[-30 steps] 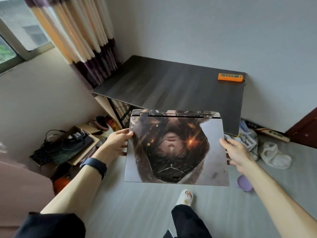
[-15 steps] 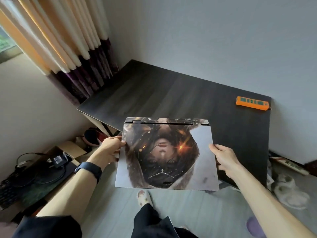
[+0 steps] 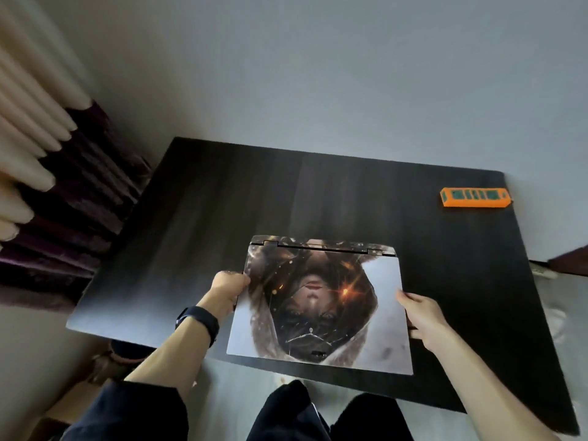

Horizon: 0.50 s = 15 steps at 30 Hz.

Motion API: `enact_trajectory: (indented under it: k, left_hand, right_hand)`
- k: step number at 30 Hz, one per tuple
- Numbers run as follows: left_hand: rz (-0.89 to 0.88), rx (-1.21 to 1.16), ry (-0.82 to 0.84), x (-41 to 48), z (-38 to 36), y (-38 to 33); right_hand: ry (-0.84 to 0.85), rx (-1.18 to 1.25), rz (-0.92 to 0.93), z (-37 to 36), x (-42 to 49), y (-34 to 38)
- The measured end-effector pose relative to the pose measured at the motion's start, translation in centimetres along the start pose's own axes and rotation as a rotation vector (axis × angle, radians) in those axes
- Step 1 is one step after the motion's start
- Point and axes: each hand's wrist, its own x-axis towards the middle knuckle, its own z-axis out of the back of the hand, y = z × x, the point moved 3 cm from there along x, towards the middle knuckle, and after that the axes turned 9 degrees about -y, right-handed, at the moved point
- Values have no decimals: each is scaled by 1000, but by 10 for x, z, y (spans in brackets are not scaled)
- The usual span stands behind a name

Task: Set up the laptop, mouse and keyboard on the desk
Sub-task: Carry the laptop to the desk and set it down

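Dark wood-grain desk (image 3: 222,218) stands against a grey wall (image 3: 318,74), curtain (image 3: 63,186) at its nine o'clock, an orange power strip (image 3: 474,197) at its two o'clock corner. Toward six o'clock the closed laptop (image 3: 321,307) lies level over the desk, hinge away from the person. Left hand (image 3: 227,286) grips its left edge, right hand (image 3: 420,313) its right edge, set wide apart, I'd guess to keep it flat for setting down; whether it touches the wood I cannot tell.

no legible text, labels or numbers
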Motion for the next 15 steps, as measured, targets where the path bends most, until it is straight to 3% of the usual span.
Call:
enact_trajectory:
  k: [6,15]
  left_hand:
    - [21,62,40,68,-26,-39]
    - [9,61,-33,110,-57,-48]
  right_hand:
    - [-108,6,-94,-42,40,34]
    - [-105,-61,-134,-71,92,49]
